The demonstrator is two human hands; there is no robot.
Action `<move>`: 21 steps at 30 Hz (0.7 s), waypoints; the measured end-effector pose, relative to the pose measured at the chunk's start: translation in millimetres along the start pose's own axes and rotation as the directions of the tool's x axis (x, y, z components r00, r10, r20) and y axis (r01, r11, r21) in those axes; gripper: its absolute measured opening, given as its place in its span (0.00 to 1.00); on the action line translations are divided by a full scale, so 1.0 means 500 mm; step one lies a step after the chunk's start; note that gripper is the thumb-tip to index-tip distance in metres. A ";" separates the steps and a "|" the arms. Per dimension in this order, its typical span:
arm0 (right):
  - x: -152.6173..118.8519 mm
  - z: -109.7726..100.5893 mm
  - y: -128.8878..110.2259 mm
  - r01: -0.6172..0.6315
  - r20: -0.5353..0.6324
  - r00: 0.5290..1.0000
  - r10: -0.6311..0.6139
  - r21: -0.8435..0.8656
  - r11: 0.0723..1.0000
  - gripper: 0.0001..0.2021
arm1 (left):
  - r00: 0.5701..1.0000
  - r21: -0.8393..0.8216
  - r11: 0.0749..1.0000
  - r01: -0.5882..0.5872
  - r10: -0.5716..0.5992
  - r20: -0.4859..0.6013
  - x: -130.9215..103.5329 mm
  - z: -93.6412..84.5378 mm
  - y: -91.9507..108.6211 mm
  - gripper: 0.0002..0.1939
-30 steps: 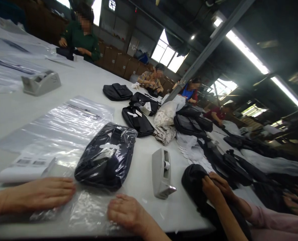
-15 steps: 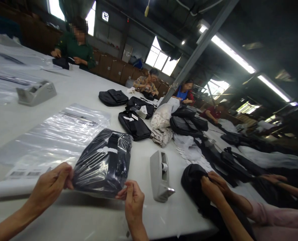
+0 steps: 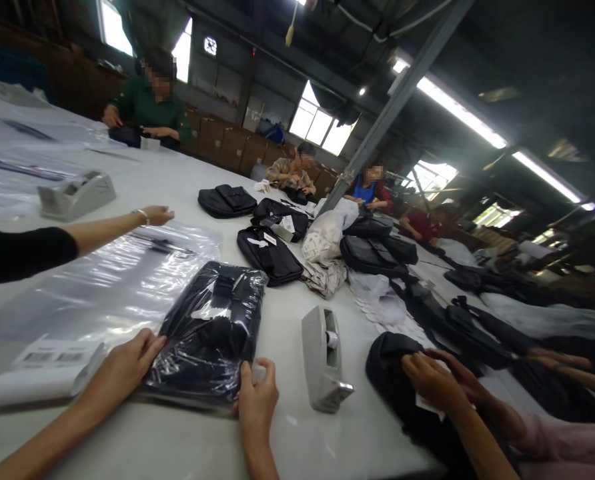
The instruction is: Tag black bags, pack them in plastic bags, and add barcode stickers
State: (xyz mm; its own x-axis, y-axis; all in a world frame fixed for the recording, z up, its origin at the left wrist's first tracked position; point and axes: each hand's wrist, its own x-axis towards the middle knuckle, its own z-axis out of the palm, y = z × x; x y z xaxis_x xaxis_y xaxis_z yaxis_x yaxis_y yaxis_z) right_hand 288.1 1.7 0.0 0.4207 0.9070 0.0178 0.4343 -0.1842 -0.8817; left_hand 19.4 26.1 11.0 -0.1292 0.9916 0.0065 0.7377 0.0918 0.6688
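Two hands pinch opposite sides of a black rectangular bag sealed in clear, glossy plastic (image 3: pixel 215 333) at a white tabletop (image 3: pixel 177 443).

The left hand (image 3: pixel 130 363) grips the left edge and the right hand (image 3: pixel 258 393) the near right corner, apparently to steady the slippery wrapping; whether the bag's near edge touches the table cannot be told. A curled white sheet of barcode labels (image 3: pixel 52 363) lies beside the left hand, a grey tape dispenser (image 3: pixel 310 347) just right of the bag, both seemingly placed for easy reach. Beyond, a co-worker's braceleted hand (image 3: pixel 155 215) extends over flat clear plastic sheets (image 3: pixel 112 280).
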 end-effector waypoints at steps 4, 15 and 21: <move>-0.001 -0.013 -0.006 0.283 -0.134 0.936 -0.326 -0.268 0.921 0.12 | 0.998 0.048 0.998 -0.040 0.043 -0.047 0.000 0.001 -0.003 0.15; 0.033 -0.071 0.006 0.547 0.078 0.828 -0.555 -0.325 0.771 0.24 | 0.995 -0.024 0.995 -0.096 0.096 0.012 0.017 0.015 -0.013 0.14; -0.008 -0.145 -0.032 0.590 -0.012 0.773 -0.634 -0.352 0.727 0.21 | 0.998 -0.062 0.996 -0.064 0.066 0.022 0.023 0.024 -0.020 0.15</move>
State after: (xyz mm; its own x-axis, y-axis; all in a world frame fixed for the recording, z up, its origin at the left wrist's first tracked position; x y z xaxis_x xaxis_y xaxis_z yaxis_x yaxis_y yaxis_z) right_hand 337.4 -26.6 48.2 0.0595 0.8137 0.5782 0.8443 0.2679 -0.4640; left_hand 18.7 37.6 -4.5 -0.0656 0.9973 0.0337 0.7022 0.0221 0.7116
